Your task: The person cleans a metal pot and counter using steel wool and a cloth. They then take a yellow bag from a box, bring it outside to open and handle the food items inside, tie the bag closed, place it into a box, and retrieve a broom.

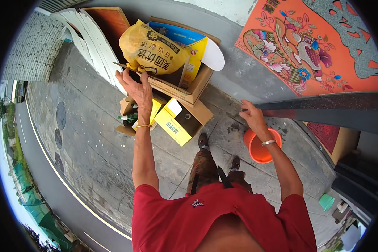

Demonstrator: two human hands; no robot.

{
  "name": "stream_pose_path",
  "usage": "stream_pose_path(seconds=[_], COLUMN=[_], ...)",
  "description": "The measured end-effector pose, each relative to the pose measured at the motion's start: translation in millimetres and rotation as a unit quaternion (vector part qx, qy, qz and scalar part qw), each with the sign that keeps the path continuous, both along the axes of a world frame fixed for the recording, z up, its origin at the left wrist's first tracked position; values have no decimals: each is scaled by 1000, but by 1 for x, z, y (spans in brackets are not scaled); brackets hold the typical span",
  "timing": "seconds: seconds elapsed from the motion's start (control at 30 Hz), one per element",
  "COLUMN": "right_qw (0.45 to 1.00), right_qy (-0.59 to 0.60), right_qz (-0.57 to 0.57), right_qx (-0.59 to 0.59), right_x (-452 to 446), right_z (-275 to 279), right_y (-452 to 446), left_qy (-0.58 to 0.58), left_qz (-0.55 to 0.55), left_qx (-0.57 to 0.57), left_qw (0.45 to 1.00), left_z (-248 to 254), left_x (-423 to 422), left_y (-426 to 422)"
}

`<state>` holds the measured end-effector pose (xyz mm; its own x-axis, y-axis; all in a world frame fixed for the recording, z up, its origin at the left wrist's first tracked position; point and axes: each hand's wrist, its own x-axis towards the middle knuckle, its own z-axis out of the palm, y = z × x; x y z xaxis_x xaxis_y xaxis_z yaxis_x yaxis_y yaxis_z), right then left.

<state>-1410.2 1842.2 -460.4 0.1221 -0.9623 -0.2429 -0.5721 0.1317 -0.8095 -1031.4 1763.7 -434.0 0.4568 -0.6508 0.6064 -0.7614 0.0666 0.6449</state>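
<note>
My left hand point(137, 89) is at the near left edge of a cardboard box point(172, 89), just below the knotted neck of a yellow plastic bag point(153, 48) with dark lettering. Its fingers are raised and partly apart; whether they touch the bag or the box edge is unclear. Blue and yellow cardboard point(195, 63) and a white oval piece point(213, 55) stand in the box beside the bag. Held out over the ground, my right hand point(253, 119) has its fingers apart and nothing in them. An orange bucket point(262, 147) is under my right wrist.
Below the box are a yellow carton point(172, 128) and a green bottle point(128, 118). White curved boards point(92, 46) lean at the left. A painted red panel point(290, 50) hangs on the right wall. A green container point(326, 202) is at the lower right.
</note>
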Motion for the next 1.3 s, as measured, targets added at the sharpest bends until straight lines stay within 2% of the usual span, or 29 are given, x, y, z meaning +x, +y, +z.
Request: stream_pose_path(seconds=[0.07,0.13,0.17,0.2,0.23,0.27,0.3,0.33,0.4,0.47,0.53,0.57,0.6,0.67,0.7,0.77,0.8,0.87,0.9,0.93,0.97,1.0,1.03,1.07,1.13,1.17,1.2,1.23,1.3], right_qw=[996,984,972,969,960,945,958,956,954,950,915,880,872,707,704,572,573,575,612,642,641,682,705,704,758,795,797,839,890], right_qy=[12,-14,-31,-34,-12,8,32,8,-13,-48,-205,-294,-303,-490,-489,-616,-618,-600,-555,-507,-510,-373,-225,-228,76,233,230,217,240], right_qz=[-65,-141,-185,-194,-211,-242,-219,-235,-259,-269,-322,-355,-367,-492,-497,-515,-511,-552,-549,-542,-539,-561,-569,-567,-522,-415,-413,-377,-311], right_qx=[55,109,144,148,184,221,183,175,149,152,127,117,116,138,131,-170,-168,-63,-130,-193,-197,-284,-359,-362,-382,-375,-376,-329,-231], right_x=[-63,-119,-134,-144,-159,-175,-190,-200,-216,-237,-259,-265,-272,-301,-311,-334,-352,-402,-423,-440,-456,-471,-482,-489,-507,-524,-541,-560,-611], right_z=[-50,-79,-82,-84,-85,-90,-97,-96,-91,-94,-110,-110,-99,-66,-63,-60,-43,29,54,75,94,111,117,117,111,81,52,25,-14], right_y=[68,134,167,199,222,249,276,301,336,364,394,404,415,429,436,448,461,481,488,493,494,492,490,486,468,460,456,455,459], left_qy=[-171,-297,-301,-305,-279,-254,-289,-431,-462,-317,-187,-203,-169,-51,-55,-239,-240,-144,-146,-106,-67,-73,195,449,586,612,629,632,589], left_qz=[32,-18,-95,-104,-77,-58,-80,-77,-95,-242,-395,-447,-499,-653,-711,-816,-813,-717,-716,-665,-610,-611,-554,-450,-452,-508,-556,-554,-469], left_qx=[-15,83,214,215,394,555,556,443,262,175,179,162,226,220,199,56,57,457,453,530,600,597,678,698,661,604,542,541,642], left_qw=[985,951,925,922,872,790,775,782,842,900,881,856,819,723,673,523,527,507,511,515,513,515,443,332,122,46,-30,-27,143], left_z=[12,27,0,5,16,23,24,31,35,17,14,-2,12,11,6,-32,-58,-113,-140,-164,-174,-159,-130,-106,-87,-49,-18,-30,-61], left_x=[-5,-16,-9,-8,-17,-32,-35,-57,-112,-181,-307,-364,-437,-556,-602,-664,-674,-688,-691,-689,-695,-714,-741,-770,-828,-857,-880,-897,-937], left_y=[-5,-21,-40,-40,-48,-61,-60,-39,-3,49,143,186,239,333,375,429,434,420,407,393,383,384,398,413,444,457,460,442,387])
